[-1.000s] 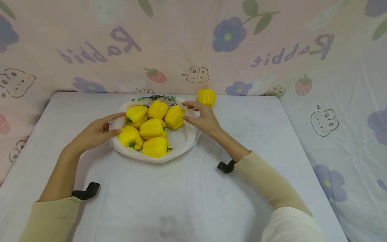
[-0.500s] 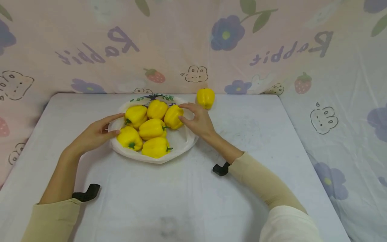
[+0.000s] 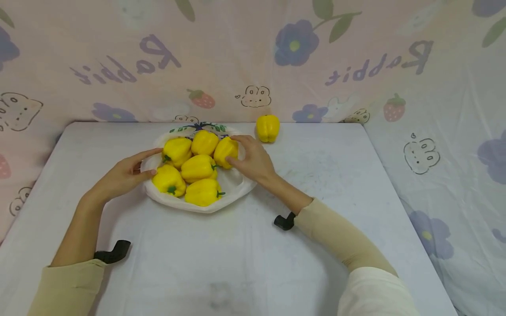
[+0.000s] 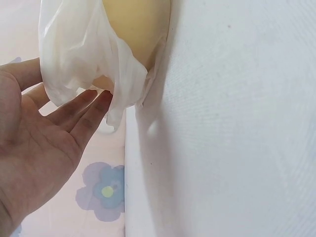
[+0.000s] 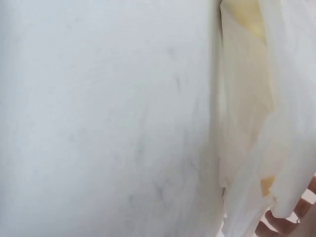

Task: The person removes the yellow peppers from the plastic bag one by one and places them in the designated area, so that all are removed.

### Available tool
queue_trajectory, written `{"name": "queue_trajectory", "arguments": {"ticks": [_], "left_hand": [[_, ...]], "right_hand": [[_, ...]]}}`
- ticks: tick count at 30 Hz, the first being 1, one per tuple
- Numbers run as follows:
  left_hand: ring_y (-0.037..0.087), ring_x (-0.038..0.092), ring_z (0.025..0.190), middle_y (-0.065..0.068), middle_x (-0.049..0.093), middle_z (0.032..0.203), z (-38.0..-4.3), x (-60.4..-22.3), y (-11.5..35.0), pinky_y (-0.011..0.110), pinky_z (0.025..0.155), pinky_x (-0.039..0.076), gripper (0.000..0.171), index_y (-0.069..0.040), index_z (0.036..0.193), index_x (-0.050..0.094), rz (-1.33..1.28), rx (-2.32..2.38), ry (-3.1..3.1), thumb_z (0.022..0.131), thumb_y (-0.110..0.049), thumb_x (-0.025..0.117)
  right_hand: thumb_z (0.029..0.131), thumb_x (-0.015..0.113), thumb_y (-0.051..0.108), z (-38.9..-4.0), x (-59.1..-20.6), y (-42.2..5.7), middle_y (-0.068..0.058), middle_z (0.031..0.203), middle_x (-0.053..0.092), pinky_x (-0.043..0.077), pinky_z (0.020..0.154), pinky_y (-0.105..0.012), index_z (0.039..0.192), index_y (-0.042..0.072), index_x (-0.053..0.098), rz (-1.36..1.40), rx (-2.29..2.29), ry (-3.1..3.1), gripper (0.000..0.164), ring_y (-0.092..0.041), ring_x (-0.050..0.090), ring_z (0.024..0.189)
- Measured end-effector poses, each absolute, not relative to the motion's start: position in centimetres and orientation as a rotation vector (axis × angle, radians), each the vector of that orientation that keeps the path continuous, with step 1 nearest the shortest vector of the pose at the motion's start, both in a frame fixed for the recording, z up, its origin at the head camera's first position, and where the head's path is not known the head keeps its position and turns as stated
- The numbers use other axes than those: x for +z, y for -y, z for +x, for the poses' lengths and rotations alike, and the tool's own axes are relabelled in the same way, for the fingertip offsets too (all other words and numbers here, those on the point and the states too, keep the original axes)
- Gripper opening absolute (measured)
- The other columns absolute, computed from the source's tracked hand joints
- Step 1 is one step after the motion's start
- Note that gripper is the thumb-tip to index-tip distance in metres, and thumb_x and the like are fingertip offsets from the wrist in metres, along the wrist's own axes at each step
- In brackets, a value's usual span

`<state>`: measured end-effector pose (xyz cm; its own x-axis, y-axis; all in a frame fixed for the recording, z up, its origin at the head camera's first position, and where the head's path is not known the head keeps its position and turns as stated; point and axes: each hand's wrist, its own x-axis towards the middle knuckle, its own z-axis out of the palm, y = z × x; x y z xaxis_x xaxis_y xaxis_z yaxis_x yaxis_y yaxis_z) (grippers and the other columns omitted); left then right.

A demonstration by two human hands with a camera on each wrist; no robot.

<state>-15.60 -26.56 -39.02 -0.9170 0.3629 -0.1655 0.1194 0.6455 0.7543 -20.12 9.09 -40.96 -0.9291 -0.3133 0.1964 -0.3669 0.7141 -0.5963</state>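
A white plastic bag (image 3: 170, 200), its rim rolled outward, lies on the table with several yellow bell peppers (image 3: 199, 168) inside. My left hand (image 3: 121, 176) holds its left rim; in the left wrist view, curled fingertips (image 4: 101, 98) meet the thin plastic. At the right rim, my right hand (image 3: 256, 160) grips the bag, thumb and index finger overlapping the rightmost pepper (image 3: 223, 151). The right wrist view has the bag's side (image 5: 296, 89) in front of most of that hand, with a few fingertips showing. One loose yellow bell pepper (image 3: 268, 128) stands behind the right hand.
The white table (image 3: 178, 254) ends at a patterned curtain (image 3: 229, 57) along the back and right. A black wrist piece (image 3: 114, 251) juts from the left sleeve and another (image 3: 283, 222) from the right.
My right hand has moved left, drawing the bag's right side inward, and its thumb now overlaps the rightmost pepper. The left hand stays at the left rim.
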Motion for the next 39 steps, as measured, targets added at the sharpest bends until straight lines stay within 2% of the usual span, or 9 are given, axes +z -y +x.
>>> {"name": "queue_trajectory", "arguments": {"ticks": [5, 9, 12, 15, 19, 23, 30, 39], "left_hand": [[0.03, 0.037, 0.101, 0.019, 0.042, 0.145, -15.6, -39.2, 26.6, 0.041, 0.073, 0.034, 0.061, -0.02, 0.157, 0.033, 0.387, 1.121, -2.581, 0.101, -0.028, 0.058], [0.028, 0.039, 0.094, 0.017, 0.049, 0.129, -15.5, -39.2, 26.6, 0.038, 0.067, 0.033, 0.061, -0.019, 0.156, 0.034, 0.39, 1.104, -2.593, 0.101, -0.027, 0.059], [0.027, 0.038, 0.089, 0.015, 0.049, 0.116, -15.4, -39.2, 26.6, 0.036, 0.063, 0.033, 0.061, -0.019, 0.156, 0.034, 0.392, 1.096, -2.6, 0.101, -0.027, 0.059], [0.026, 0.038, 0.088, 0.015, 0.049, 0.113, -15.4, -39.3, 26.5, 0.036, 0.062, 0.032, 0.061, -0.019, 0.156, 0.035, 0.395, 1.091, -2.606, 0.101, -0.027, 0.059], [0.027, 0.038, 0.091, 0.016, 0.048, 0.123, -15.5, -39.3, 26.5, 0.036, 0.064, 0.032, 0.061, -0.019, 0.156, 0.034, 0.397, 1.089, -2.605, 0.101, -0.027, 0.059], [0.027, 0.038, 0.092, 0.016, 0.048, 0.126, -15.6, -39.2, 26.4, 0.036, 0.064, 0.033, 0.062, -0.019, 0.157, 0.033, 0.39, 1.086, -2.602, 0.101, -0.028, 0.059], [0.027, 0.038, 0.089, 0.016, 0.048, 0.12, -15.5, -39.2, 26.4, 0.036, 0.063, 0.033, 0.062, -0.019, 0.156, 0.034, 0.385, 1.09, -2.596, 0.101, -0.029, 0.06], [0.03, 0.038, 0.101, 0.019, 0.043, 0.146, -15.5, -39.0, 26.4, 0.041, 0.074, 0.035, 0.062, -0.019, 0.157, 0.033, 0.389, 1.095, -2.587, 0.101, -0.03, 0.059]], "right_hand": [[0.085, 0.075, 0.043, -20.3, -41.1, -8.6, -0.003, 0.146, 0.051, 0.042, 0.108, -0.039, 0.144, 0.016, 0.051, 0.554, 0.936, 2.926, 0.069, -0.022, 0.048, 0.132], [0.083, 0.076, 0.05, -20.5, -41.4, -8.2, -0.004, 0.148, 0.048, 0.044, 0.107, -0.041, 0.148, 0.017, 0.046, 0.568, 0.876, 2.976, 0.079, -0.024, 0.047, 0.131], [0.081, 0.077, 0.053, -20.6, -41.6, -7.9, -0.005, 0.147, 0.048, 0.045, 0.104, -0.042, 0.15, 0.018, 0.042, 0.57, 0.829, 2.998, 0.085, -0.025, 0.048, 0.129], [0.08, 0.078, 0.053, -20.7, -41.8, -7.8, -0.005, 0.147, 0.049, 0.047, 0.103, -0.042, 0.152, 0.02, 0.039, 0.57, 0.784, 3.003, 0.089, -0.025, 0.05, 0.128], [0.079, 0.079, 0.052, -20.7, -41.9, -7.8, -0.005, 0.146, 0.05, 0.047, 0.102, -0.041, 0.152, 0.019, 0.039, 0.578, 0.764, 2.976, 0.089, -0.026, 0.051, 0.126], [0.079, 0.08, 0.05, -20.8, -42.0, -7.9, -0.006, 0.145, 0.052, 0.046, 0.103, -0.041, 0.151, 0.018, 0.041, 0.586, 0.771, 2.954, 0.088, -0.026, 0.052, 0.125], [0.079, 0.081, 0.047, -20.8, -42.2, -8.3, -0.005, 0.143, 0.054, 0.041, 0.108, -0.038, 0.15, 0.017, 0.043, 0.634, 0.815, 2.929, 0.087, -0.025, 0.051, 0.126], [0.076, 0.084, 0.044, -21.1, -40.9, -9.2, -0.004, 0.14, 0.058, 0.029, 0.115, -0.032, 0.147, 0.011, 0.048, 0.767, 0.943, 2.781, 0.085, -0.021, 0.05, 0.129]]}}
